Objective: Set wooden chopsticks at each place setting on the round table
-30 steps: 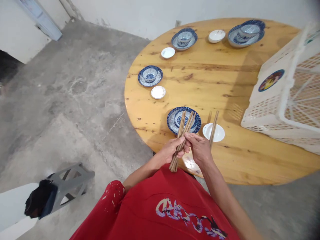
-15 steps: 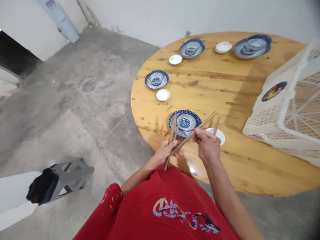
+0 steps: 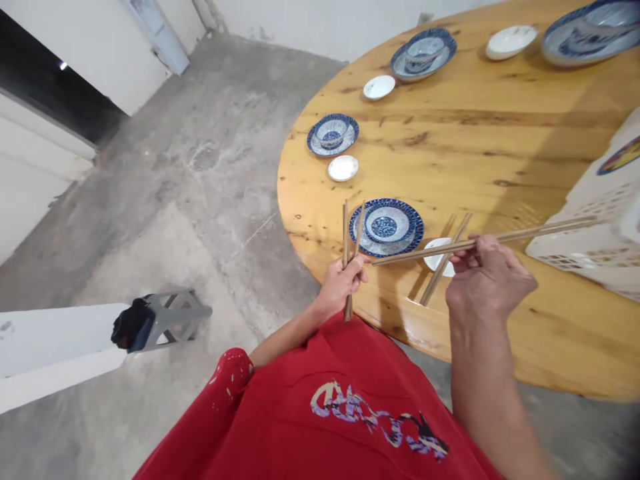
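My left hand [image 3: 343, 283] is closed around wooden chopsticks [image 3: 346, 233] that stick up above the fist. In my right hand [image 3: 485, 273] more long chopsticks [image 3: 543, 232] are pinched, held almost level and reaching from near the left hand to the crate. Below them, another pair of chopsticks [image 3: 434, 283] rests across a small white dish [image 3: 434, 259]. Just beyond my left hand sits a blue-and-white plate [image 3: 415, 240] with a bowl [image 3: 386, 225] on it.
Around the round wooden table [image 3: 410, 173] stand more patterned plates with bowls [image 3: 331, 133] and white dishes [image 3: 343, 168]. A white plastic crate [image 3: 595, 220] occupies the right side. A grey stool [image 3: 177, 317] with dark cloth [image 3: 133, 323] is on the floor to the left.
My right hand has moved right, away from the left, carrying its chopsticks, which now lie nearly level. The left hand keeps its chopsticks. The view has shifted toward the left.
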A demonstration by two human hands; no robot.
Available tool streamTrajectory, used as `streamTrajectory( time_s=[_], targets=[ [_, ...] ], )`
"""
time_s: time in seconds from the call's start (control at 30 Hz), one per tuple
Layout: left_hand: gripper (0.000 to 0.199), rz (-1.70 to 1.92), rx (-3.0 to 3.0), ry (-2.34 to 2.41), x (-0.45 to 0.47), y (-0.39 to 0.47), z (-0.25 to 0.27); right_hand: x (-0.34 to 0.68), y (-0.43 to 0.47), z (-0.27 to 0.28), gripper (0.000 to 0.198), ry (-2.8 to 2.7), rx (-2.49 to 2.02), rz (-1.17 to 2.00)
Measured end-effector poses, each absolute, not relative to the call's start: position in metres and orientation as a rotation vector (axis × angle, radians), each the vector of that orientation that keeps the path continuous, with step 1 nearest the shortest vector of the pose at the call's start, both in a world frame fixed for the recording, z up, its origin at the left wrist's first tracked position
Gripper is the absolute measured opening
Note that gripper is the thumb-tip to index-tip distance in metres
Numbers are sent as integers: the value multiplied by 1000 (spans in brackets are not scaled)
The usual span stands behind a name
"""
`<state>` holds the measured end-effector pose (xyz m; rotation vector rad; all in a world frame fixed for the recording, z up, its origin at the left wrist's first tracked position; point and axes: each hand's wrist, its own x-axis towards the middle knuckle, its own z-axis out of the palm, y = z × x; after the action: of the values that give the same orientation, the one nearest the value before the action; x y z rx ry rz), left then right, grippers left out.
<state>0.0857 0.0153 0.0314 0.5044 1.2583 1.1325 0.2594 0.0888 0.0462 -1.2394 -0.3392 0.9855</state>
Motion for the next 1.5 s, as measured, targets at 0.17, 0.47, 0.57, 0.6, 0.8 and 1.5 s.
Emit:
streamTrajectory(
  time_s=[0.17,0.47,0.57,0.6,0.8,1.5],
  targets=[
    [41,1222,592,1348,95,11,28,262,87,42,16,-332,-1249,976],
    [49,1016,734,1424,93,-13,22,254,73,29,30,-388,-1202,1106],
    [51,943,778,1470,86,-24,17,247,69,19,35,-430,-1224,1140],
    [50,921,783,1470,83,-27,16,245,69,16,37,-440,-1237,1156],
    [48,856,849,1305,69,-30,16,233,72,9,43,-493,-1283,1172],
    [42,933,975,1416,-183,2,17,-48,43,11,48,-560,-1244,1573]
  ],
)
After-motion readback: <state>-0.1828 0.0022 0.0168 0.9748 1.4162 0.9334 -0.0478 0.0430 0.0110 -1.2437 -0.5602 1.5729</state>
